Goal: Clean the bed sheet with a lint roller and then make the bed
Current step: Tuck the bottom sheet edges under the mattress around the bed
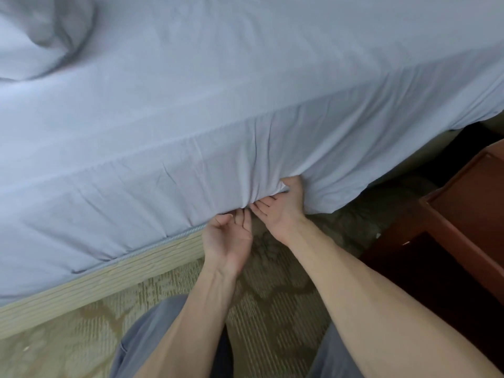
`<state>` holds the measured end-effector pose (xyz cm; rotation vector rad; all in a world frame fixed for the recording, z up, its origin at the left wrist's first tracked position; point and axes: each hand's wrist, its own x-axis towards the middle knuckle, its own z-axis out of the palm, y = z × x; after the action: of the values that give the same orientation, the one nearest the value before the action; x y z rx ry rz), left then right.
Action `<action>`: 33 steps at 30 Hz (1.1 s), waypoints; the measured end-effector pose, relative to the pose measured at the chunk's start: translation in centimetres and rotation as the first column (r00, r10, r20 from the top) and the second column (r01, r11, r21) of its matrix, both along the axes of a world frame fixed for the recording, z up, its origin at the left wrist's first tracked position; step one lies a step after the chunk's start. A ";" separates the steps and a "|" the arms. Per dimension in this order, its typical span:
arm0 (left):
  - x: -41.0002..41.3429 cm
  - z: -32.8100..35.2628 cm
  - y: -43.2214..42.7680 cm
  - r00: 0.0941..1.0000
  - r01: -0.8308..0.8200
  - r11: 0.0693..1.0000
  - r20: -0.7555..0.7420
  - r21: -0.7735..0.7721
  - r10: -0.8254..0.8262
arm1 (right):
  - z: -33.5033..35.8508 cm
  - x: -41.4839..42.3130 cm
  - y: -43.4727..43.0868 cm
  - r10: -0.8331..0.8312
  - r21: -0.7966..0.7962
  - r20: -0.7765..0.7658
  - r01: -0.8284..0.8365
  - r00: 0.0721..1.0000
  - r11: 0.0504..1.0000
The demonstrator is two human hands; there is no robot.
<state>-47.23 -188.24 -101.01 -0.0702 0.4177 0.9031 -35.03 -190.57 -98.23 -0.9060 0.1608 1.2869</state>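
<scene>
A light blue bed sheet (218, 105) covers the mattress and hangs down its near side. My right hand (283, 211) is palm up at the sheet's lower edge and grips a bunched fold of it between thumb and fingers. Just to its left, my left hand (226, 241) is also palm up, and its loosely bent fingertips touch the sheet's hem at the mattress's bottom edge. To the right of my hands the sheet hangs loose below the mattress; to the left it lies tight along the mattress edge. No lint roller is in view.
A rumpled blue pillow or cover (41, 36) lies on the bed at the top left. A beige bed base (109, 276) runs under the mattress. A reddish-brown wooden nightstand (463, 208) stands close on the right. A patterned carpet (272, 282) and my grey trouser legs (152, 336) fill the foreground.
</scene>
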 end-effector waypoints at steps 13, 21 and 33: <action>2.8 1.2 -2.3 0.904 0.115 0.993 -0.411 -0.030 -0.118 | -0.9 7.0 -1.9 -0.109 -0.337 0.359 0.238 0.927 0.911; 3.4 1.2 -2.6 0.911 0.072 0.997 -0.404 -0.034 -0.080 | -1.4 9.3 -2.6 -0.273 -0.213 0.361 0.363 0.892 0.907; 3.8 1.7 -3.4 0.888 0.053 0.996 -0.454 -0.065 -0.077 | -2.9 10.4 -4.5 -0.151 -0.226 0.627 0.364 0.764 0.903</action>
<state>-43.48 -191.67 -99.34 0.1131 0.8789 0.8389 -24.66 -195.03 -101.13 -1.4954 0.0025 0.6638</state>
